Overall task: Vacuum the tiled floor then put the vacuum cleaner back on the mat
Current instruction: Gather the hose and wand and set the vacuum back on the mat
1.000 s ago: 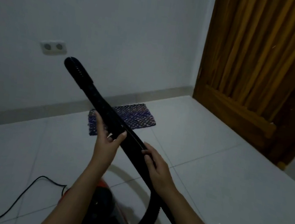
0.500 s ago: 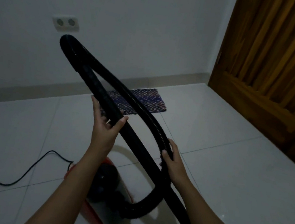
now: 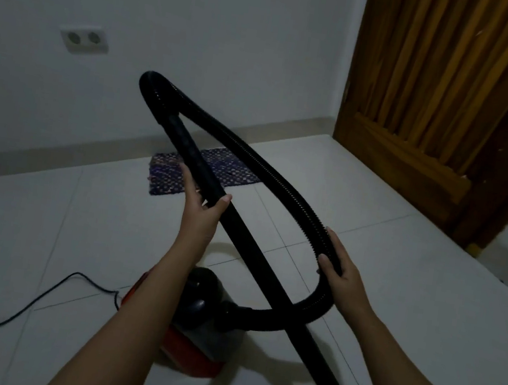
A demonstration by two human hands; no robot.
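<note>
A red and black vacuum cleaner [image 3: 198,325] sits on the white tiled floor [image 3: 409,312] just in front of me. My left hand [image 3: 201,208] grips its rigid black tube [image 3: 247,256], which slants from upper left down to the lower right. My right hand [image 3: 338,269] holds the ribbed black hose [image 3: 269,168] that loops from the tube's top end back round to the cleaner's body. A small purple patterned mat [image 3: 232,173] lies on the floor by the far wall, partly behind the tube.
The black power cord [image 3: 35,298] trails across the tiles to the left. A double wall socket [image 3: 84,38] is on the white wall. A wooden door [image 3: 454,106] stands at the right, with a yellow stopper [image 3: 475,249] at its foot.
My right hand slid along the hose away from the tube, so the hose now bows into a wide loop. The view tilted and shifted right; the vacuum body shows more fully.
</note>
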